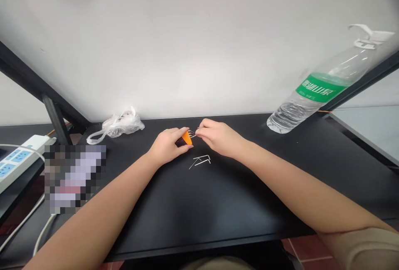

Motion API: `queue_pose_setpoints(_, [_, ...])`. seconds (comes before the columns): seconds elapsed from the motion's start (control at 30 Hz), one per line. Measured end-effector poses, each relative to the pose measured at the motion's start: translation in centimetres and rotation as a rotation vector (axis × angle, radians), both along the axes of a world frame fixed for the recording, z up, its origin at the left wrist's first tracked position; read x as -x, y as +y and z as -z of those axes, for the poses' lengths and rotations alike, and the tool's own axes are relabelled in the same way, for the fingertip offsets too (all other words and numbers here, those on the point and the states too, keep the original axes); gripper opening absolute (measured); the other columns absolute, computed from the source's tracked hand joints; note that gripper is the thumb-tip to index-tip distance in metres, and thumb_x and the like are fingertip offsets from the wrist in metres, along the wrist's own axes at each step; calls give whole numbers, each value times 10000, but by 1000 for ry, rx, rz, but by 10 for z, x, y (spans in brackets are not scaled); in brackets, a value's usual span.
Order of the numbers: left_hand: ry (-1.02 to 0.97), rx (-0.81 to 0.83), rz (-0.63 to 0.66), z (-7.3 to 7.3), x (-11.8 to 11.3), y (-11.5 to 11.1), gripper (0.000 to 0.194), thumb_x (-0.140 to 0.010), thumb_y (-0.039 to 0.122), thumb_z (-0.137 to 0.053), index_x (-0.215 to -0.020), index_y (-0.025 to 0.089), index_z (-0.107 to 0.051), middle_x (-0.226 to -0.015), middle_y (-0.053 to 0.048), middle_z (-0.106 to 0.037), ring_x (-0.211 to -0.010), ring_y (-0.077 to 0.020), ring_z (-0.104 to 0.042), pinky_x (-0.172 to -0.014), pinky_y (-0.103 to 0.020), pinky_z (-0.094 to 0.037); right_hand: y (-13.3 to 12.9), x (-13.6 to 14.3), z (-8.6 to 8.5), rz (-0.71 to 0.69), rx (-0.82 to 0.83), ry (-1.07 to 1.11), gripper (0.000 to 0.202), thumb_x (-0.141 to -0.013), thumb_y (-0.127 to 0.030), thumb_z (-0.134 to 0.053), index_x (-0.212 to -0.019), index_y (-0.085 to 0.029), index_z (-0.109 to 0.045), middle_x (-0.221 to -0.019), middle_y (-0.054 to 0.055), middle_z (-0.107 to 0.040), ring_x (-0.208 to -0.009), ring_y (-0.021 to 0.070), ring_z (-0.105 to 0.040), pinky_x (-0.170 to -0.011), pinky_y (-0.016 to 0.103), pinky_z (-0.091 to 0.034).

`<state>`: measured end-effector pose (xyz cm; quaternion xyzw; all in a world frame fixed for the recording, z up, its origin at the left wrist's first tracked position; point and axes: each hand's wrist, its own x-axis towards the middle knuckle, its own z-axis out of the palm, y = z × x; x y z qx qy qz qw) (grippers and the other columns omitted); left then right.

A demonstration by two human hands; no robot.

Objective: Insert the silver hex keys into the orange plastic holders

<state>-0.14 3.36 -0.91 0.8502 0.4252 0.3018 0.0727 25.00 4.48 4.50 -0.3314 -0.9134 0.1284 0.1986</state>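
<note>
My left hand (170,145) is closed on an orange hex key holder (187,137), pinched between thumb and fingers. Metal hex keys (192,133) stick out of the holder's right side. There my right hand (215,135) has its fingertips pinched together on one of these keys; the fingers partly cover it. Just below both hands, a few loose L-shaped hex keys (202,161) lie on the black tabletop (193,207), close together and partly crossing.
A large water bottle (322,87) with a green label stands at the back right. At the back left lies a crumpled clear plastic bag (120,124). A pixelated object (76,176) and a white power strip (21,157) with cables are at left. A pale wall (193,45) rises behind.
</note>
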Motion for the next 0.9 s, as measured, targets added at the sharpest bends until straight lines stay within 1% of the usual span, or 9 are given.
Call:
queue_pose_setpoints(0.07, [16,0,15,-3,-4,-2,517,-905,478,-723,-1354,247,-608,-1040,-59,-747,-927,-239,-708,-881,-384,-550,-4,4,0,-19,17,31,261,-1020,-169,-457,-985,-209,-712,-1041,74,-613,-812,174,-558,-744,318,-433])
queue_pose_setpoints(0.2, [26,46,39,-8,-8,-6,349,-920,420,-703,-1226,258,-655,-935,-24,-727,-824,-204,-686,-789,-333,-534,-6,14,7,-41,120,167,204,-998,-155,-479,-1005,-211,-676,-1089,62,-618,-842,159,-580,-761,304,-458])
queue_pose_setpoints(0.33, [-21,31,-21,-4,-3,-4,452,-909,463,-714,-1299,249,-631,-949,-24,-732,-813,-194,-682,-781,-318,-531,0,16,14,43,150,192,82,-946,-169,-554,-947,-200,-630,-984,37,-632,-829,159,-583,-775,305,-453])
queue_pose_setpoints(0.4, [-44,26,-59,-1,0,-2,499,-899,487,-722,-1325,247,-625,-996,-33,-745,-858,-201,-697,-808,-320,-538,3,13,15,46,155,91,80,-942,-188,-564,-885,-197,-620,-905,26,-630,-795,159,-572,-755,301,-436])
queue_pose_setpoints(0.47, [-56,31,-85,1,2,0,522,-891,495,-729,-1335,242,-625,-1058,-42,-756,-908,-211,-708,-838,-326,-543,5,9,13,-10,188,-51,103,-934,-211,-586,-840,-196,-625,-870,28,-634,-774,161,-570,-722,295,-419])
queue_pose_setpoints(0.57, [-59,48,-100,2,2,1,545,-885,484,-736,-1356,238,-614,-1125,-44,-761,-937,-214,-717,-854,-333,-549,4,3,6,-106,268,-227,71,-902,-225,-631,-841,-201,-659,-916,40,-659,-761,161,-578,-677,288,-405])
queue_pose_setpoints(0.7, [-65,37,-106,3,2,1,548,-881,488,-740,-1353,237,-619,-1137,-49,-765,-972,-225,-725,-876,-345,-557,-1,0,-2,-152,314,-367,57,-884,-200,-622,-874,-211,-676,-996,41,-668,-746,152,-583,-631,280,-392])
queue_pose_setpoints(0.8, [-59,32,-113,3,2,1,549,-877,498,-743,-1347,238,-627,-1130,-51,-770,-973,-229,-729,-867,-346,-561,-6,3,-3,-133,257,-475,99,-885,-160,-574,-841,-194,-656,-975,57,-658,-700,150,-563,-593,285,-368])
queue_pose_setpoints(0.9, [-60,31,-113,3,2,1,557,-874,501,-746,-1351,239,-629,-1130,-51,-770,-958,-228,-732,-856,-343,-565,-10,7,3,-85,140,-562,97,-876,-140,-556,-830,-177,-633,-948,77,-650,-610,143,-507,-545,304,-316])
